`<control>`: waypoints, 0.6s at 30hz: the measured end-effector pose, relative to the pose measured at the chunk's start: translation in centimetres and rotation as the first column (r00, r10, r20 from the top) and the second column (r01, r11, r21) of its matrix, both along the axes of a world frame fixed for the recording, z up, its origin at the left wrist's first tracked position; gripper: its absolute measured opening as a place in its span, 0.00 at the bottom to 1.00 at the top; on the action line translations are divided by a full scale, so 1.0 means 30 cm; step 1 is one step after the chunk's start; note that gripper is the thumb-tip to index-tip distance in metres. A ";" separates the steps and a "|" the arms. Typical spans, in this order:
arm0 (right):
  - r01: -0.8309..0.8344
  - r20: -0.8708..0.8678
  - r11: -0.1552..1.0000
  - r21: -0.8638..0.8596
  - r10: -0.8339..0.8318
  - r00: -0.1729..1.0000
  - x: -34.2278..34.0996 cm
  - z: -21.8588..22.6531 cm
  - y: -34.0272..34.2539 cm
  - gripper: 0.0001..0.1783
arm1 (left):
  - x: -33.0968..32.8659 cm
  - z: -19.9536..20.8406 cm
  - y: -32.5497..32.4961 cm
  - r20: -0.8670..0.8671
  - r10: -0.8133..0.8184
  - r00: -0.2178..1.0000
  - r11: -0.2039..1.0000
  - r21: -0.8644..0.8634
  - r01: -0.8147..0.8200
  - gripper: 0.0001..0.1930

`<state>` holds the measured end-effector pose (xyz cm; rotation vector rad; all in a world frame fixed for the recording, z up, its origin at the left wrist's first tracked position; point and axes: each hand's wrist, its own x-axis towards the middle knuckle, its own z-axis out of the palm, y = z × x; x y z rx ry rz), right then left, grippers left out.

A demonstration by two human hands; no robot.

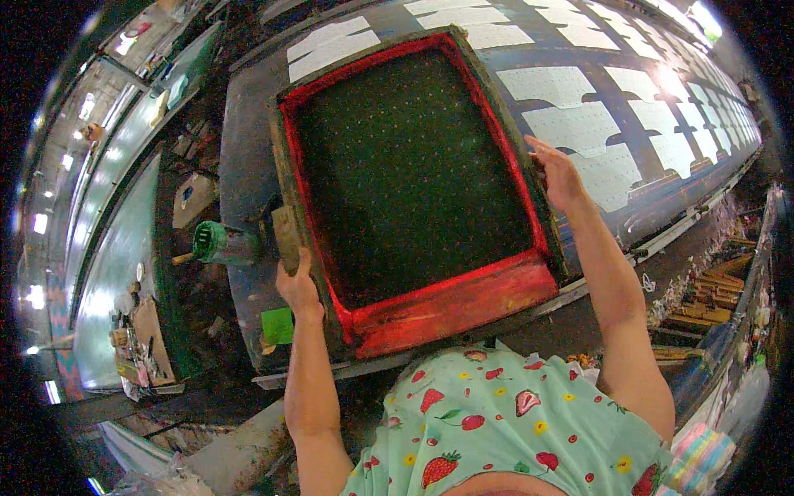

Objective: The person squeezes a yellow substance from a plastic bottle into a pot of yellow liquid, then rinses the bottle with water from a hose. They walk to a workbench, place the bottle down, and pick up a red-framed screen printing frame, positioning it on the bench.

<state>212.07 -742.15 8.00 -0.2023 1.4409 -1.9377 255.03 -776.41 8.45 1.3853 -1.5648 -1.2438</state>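
Note:
A screen-printing frame point(453, 302) with red inner edges and dark mesh lies at a slant on the long table in front of me. At its left side my left hand point(299, 285) is closed around the lower end of a flat, tan, worn block point(286, 237); whether the fingers also touch the frame is unclear. My right hand point(560, 178) is beside the frame's right edge, its fingers stretched toward that edge. Part of this hand's thumb side is hard to make out. Rows of white cut sheets point(571, 128) with small dots lie on the dark table beyond.
A green-smeared container point(223, 243) with a stick projecting stands left of the frame. Near the left corner is a bright green card point(277, 326). Another long table point(120, 285) runs along the left, with tools on cardboard point(147, 339). Wooden pieces point(715, 289) are piled at right.

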 end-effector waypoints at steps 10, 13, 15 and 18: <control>-0.009 -0.113 0.996 0.094 0.020 0.993 -0.013 0.000 0.037 0.38 | 0.018 -0.046 -0.009 -0.059 -0.039 0.998 0.998 -0.047 0.036 0.25; -0.056 -0.175 0.989 0.139 0.080 0.981 -0.034 -0.019 0.039 0.39 | 0.018 -0.073 -0.023 0.007 -0.035 0.999 0.999 -0.040 0.036 0.27; -0.057 -0.293 0.969 0.241 0.128 0.947 -0.024 -0.020 0.047 0.40 | 0.009 -0.092 -0.032 0.082 -0.017 0.996 0.998 -0.064 0.023 0.28; 0.057 -0.445 0.923 0.381 0.129 0.886 0.022 0.018 0.083 0.40 | 0.000 -0.109 -0.043 0.174 0.014 0.985 0.994 -0.110 0.005 0.28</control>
